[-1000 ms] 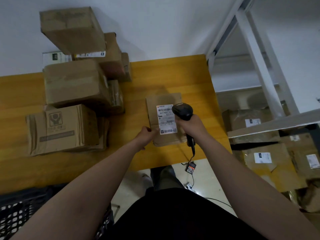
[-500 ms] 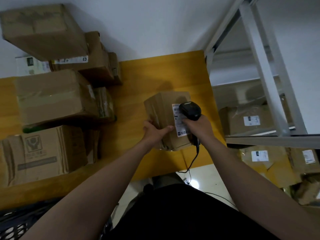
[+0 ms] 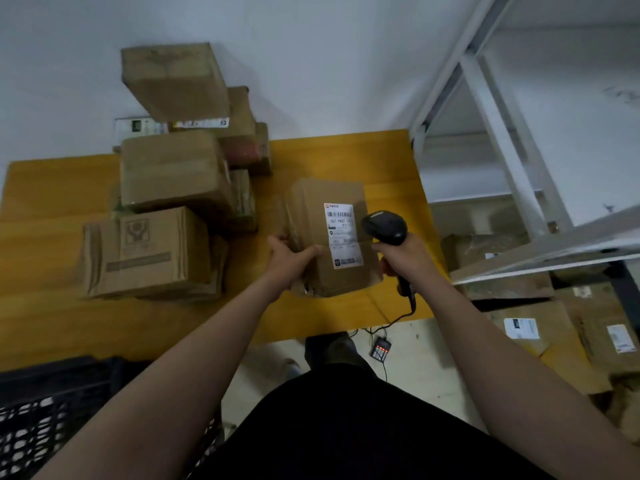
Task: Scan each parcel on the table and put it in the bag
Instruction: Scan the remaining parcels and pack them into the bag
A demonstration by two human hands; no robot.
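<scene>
A brown cardboard parcel [image 3: 325, 216] with a white shipping label [image 3: 342, 233] is lifted off the yellow table [image 3: 52, 313]. My left hand [image 3: 289, 259] grips its left near corner, thumb across the top face. My right hand [image 3: 403, 259] holds a black barcode scanner [image 3: 384, 227] by its handle, the head beside the label's right edge. The scanner cable hangs down past the table's front edge. No bag is clearly in view.
Several cardboard parcels [image 3: 173, 174] are stacked on the table's left and back. A black plastic crate [image 3: 38, 400] stands at the lower left. A white metal shelf frame [image 3: 512, 161] rises on the right, with more labelled boxes [image 3: 540, 330] on the floor beneath.
The parcel went from lying flat on the table to being held up in my left hand. The scanner has stayed beside its label.
</scene>
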